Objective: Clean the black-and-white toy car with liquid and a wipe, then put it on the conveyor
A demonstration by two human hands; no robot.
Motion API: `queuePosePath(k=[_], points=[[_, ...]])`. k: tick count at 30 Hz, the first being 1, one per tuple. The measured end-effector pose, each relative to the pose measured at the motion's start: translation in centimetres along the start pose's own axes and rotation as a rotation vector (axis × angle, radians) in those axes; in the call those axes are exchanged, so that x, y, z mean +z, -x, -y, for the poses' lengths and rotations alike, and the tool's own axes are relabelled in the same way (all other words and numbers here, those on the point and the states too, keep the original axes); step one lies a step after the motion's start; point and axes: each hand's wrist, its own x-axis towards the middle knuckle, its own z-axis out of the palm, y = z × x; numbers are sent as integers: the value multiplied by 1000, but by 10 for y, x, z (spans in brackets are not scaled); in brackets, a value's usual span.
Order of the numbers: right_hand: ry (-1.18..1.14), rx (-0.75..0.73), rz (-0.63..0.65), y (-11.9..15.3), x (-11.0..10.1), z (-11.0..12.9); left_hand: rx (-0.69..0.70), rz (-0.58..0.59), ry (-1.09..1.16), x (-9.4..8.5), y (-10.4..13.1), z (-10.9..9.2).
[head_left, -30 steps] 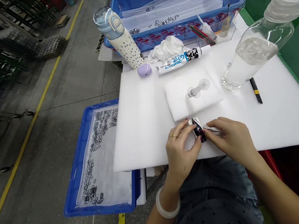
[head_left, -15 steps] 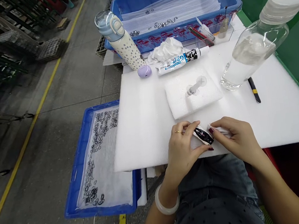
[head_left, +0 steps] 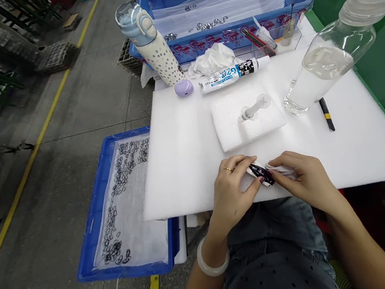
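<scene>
My left hand is closed around a small, glossy black part with white edges, gripping it between thumb and fingers near the front edge of the white foam board. A bunched white cloth is pinched in my right hand, and its tip meets the right end of the black part. Just beyond my hands lies a white foam block with a clear syringe-like piece stuck in it. The underside of the black part is hidden.
A glue tube, crumpled white cloth, lilac case and dotted bottle stand at the back. At right are a clear bottle and black tweezers. A blue tray with many small black rings sits lower left.
My left thumb has drawn in along the black part. The cloth in my right hand has come slightly over its right end. The view has shifted a little.
</scene>
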Motion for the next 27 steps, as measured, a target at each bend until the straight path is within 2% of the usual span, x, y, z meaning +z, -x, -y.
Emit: queuePosePath(k=[10, 14, 15, 16, 17, 19, 20, 21, 25, 27], points=[[66, 71, 45, -1, 4, 10, 41, 62, 22, -4, 1, 4], [30, 109, 222, -10, -15, 7, 43, 59, 35, -3, 1, 4], [28, 104, 222, -14, -23, 6, 40, 56, 48, -3, 2, 4], [70, 97, 165, -18, -31, 5, 38, 48, 67, -4, 3, 5], [160, 91, 52, -21, -37, 5, 37, 35, 94, -5, 4, 5], [397, 63, -238, -23, -41, 10, 29, -10, 168, -7, 6, 7], [469, 32, -320, -22, -37, 15, 20, -41, 215, -8, 7, 8], [487, -6, -327, -19, -29, 21, 7, -69, 264, -9, 8, 9], [420, -123, -99, -5, 19, 41, -39, -148, 419, -13, 11, 15], [421, -119, -111, -2, 26, 36, -42, -153, 445, -13, 11, 18]])
